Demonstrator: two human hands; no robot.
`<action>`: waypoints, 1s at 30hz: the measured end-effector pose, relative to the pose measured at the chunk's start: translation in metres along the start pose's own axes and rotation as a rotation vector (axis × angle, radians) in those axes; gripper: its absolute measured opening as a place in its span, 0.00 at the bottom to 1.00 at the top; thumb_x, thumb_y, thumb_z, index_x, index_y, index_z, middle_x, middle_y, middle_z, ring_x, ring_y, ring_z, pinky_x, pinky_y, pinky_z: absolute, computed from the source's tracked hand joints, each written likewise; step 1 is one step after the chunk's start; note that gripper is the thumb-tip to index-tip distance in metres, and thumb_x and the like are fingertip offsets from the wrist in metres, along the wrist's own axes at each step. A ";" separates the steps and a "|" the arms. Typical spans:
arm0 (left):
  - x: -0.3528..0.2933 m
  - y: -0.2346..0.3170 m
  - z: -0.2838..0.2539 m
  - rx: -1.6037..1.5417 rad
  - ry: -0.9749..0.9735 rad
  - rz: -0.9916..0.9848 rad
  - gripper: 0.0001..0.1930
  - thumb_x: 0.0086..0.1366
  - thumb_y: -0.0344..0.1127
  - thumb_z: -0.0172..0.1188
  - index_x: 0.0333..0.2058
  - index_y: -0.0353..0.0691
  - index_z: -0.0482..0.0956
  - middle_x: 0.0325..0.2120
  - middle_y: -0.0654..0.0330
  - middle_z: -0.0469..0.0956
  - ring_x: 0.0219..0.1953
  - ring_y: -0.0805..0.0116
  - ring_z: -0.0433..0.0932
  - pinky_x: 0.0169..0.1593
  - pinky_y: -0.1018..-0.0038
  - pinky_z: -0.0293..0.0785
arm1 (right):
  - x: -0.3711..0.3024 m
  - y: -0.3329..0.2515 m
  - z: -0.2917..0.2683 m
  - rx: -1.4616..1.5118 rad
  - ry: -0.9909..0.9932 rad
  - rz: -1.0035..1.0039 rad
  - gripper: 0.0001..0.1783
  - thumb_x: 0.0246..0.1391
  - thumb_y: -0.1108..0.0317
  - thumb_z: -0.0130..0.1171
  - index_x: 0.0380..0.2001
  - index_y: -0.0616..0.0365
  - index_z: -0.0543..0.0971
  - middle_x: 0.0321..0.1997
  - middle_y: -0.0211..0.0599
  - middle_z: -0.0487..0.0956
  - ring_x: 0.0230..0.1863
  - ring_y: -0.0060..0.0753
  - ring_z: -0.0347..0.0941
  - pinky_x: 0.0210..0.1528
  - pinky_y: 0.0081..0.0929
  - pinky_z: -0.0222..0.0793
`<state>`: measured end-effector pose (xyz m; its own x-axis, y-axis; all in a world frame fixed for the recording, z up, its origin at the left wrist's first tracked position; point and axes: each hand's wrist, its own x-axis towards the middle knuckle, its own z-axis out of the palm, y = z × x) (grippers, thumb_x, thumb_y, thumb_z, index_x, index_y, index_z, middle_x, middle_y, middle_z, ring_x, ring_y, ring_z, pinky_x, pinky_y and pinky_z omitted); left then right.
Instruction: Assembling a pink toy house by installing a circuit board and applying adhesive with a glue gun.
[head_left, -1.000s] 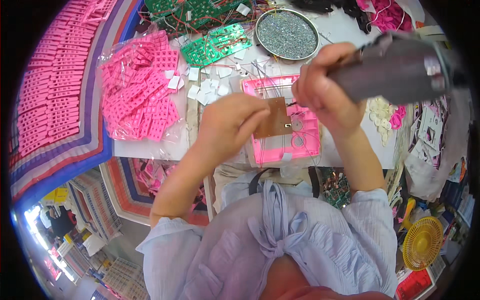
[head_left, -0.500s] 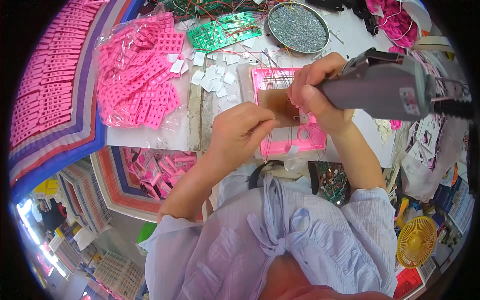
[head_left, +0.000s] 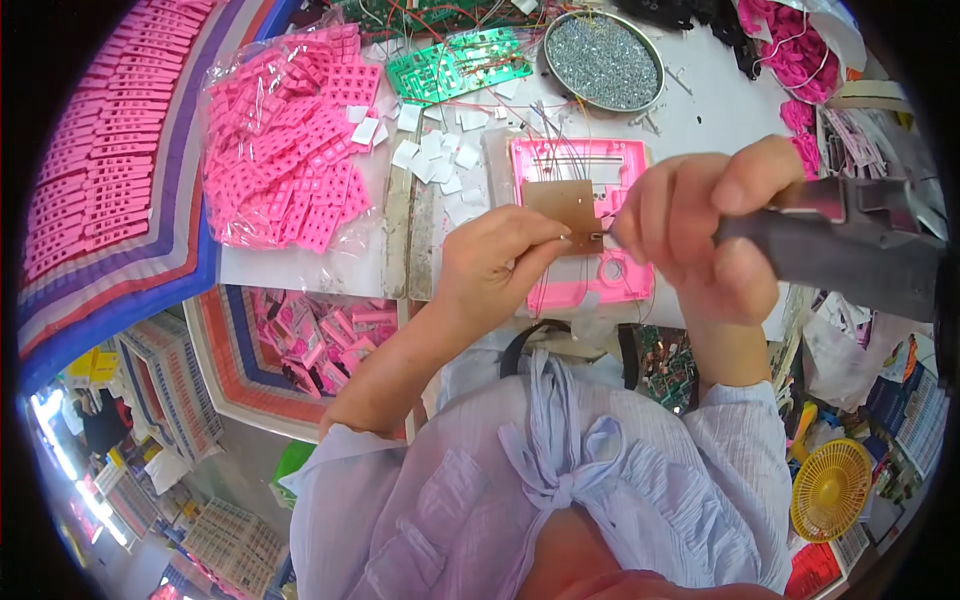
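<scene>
My right hand [head_left: 705, 220] grips a dark grey power screwdriver [head_left: 840, 240] with its thin tip pointing left at the brown circuit board [head_left: 555, 203]. That board lies over a pink plastic housing [head_left: 565, 294] with thin wires running across it. At the board's lower edge my left hand [head_left: 495, 262] is closed in a pinch, with thumb and forefinger together. A tiny pale speck shows at its fingertips, too small to name.
A round metal dish [head_left: 661, 75] of small screws stands behind the housing. Green circuit boards [head_left: 460, 66] and white paper squares [head_left: 432, 160] lie left of it. A clear bag of pink keypad parts [head_left: 285, 150] sits farther left. A yellow basket [head_left: 832, 490] is lower right.
My right hand has swung the screwdriver lower and to the right, uncovering more of the board. My left hand has shifted slightly right, still pinched.
</scene>
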<state>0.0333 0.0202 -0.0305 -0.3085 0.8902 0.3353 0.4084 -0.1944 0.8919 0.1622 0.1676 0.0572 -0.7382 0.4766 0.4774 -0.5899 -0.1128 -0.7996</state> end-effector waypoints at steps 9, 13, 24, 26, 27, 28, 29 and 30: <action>0.001 0.005 0.003 -0.042 -0.018 -0.004 0.08 0.56 0.22 0.68 0.35 0.36 0.83 0.29 0.56 0.82 0.30 0.63 0.82 0.32 0.72 0.77 | -0.008 -0.001 0.011 -0.003 0.012 0.021 0.16 0.62 0.61 0.60 0.44 0.50 0.64 0.16 0.25 0.65 0.16 0.23 0.61 0.19 0.25 0.60; 0.000 0.006 0.004 0.097 -0.008 0.090 0.08 0.54 0.25 0.70 0.33 0.37 0.82 0.27 0.55 0.81 0.29 0.58 0.81 0.31 0.68 0.76 | -0.011 0.002 0.015 -0.039 0.024 0.025 0.15 0.62 0.62 0.60 0.43 0.51 0.64 0.16 0.26 0.65 0.16 0.23 0.61 0.19 0.26 0.61; 0.008 0.019 -0.029 0.213 -0.139 -0.017 0.06 0.58 0.25 0.67 0.35 0.36 0.82 0.28 0.57 0.82 0.27 0.67 0.81 0.30 0.73 0.74 | -0.026 0.018 0.016 -0.048 0.099 0.032 0.15 0.60 0.67 0.60 0.42 0.53 0.64 0.18 0.28 0.66 0.17 0.23 0.60 0.19 0.27 0.59; 0.004 0.022 -0.039 0.026 -0.095 -0.211 0.05 0.62 0.25 0.65 0.37 0.33 0.82 0.30 0.57 0.83 0.30 0.71 0.81 0.33 0.76 0.76 | -0.032 0.024 0.013 -0.082 0.091 0.073 0.14 0.61 0.67 0.60 0.42 0.53 0.64 0.18 0.29 0.66 0.17 0.23 0.60 0.19 0.27 0.58; 0.001 0.021 -0.043 -0.101 -0.066 -0.293 0.05 0.64 0.24 0.64 0.38 0.32 0.82 0.31 0.58 0.84 0.31 0.72 0.82 0.35 0.77 0.77 | -0.036 0.027 0.013 -0.108 0.094 0.086 0.14 0.61 0.68 0.60 0.42 0.53 0.64 0.18 0.29 0.66 0.17 0.23 0.60 0.19 0.28 0.58; -0.002 0.020 -0.045 -0.227 -0.031 -0.377 0.05 0.66 0.24 0.63 0.39 0.30 0.82 0.33 0.58 0.84 0.33 0.74 0.82 0.37 0.78 0.78 | -0.040 0.031 0.012 -0.131 0.093 0.101 0.14 0.61 0.68 0.60 0.42 0.53 0.64 0.18 0.29 0.66 0.17 0.23 0.60 0.20 0.28 0.59; -0.005 0.018 -0.043 -0.240 -0.019 -0.350 0.05 0.66 0.23 0.62 0.39 0.29 0.82 0.33 0.57 0.84 0.34 0.72 0.83 0.39 0.77 0.78 | -0.043 0.034 0.012 -0.163 0.100 0.108 0.14 0.61 0.68 0.60 0.42 0.53 0.64 0.18 0.29 0.65 0.17 0.23 0.60 0.20 0.28 0.59; -0.009 0.015 -0.041 -0.253 -0.009 -0.324 0.05 0.67 0.22 0.61 0.40 0.28 0.82 0.33 0.57 0.84 0.35 0.71 0.83 0.40 0.76 0.79 | -0.046 0.037 0.012 -0.204 0.094 0.111 0.14 0.61 0.69 0.59 0.41 0.54 0.64 0.18 0.29 0.66 0.17 0.23 0.60 0.20 0.28 0.59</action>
<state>0.0067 -0.0073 -0.0077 -0.3788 0.9252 0.0232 0.0664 0.0021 0.9978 0.1703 0.1314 0.0103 -0.7556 0.5510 0.3541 -0.4213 0.0052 -0.9069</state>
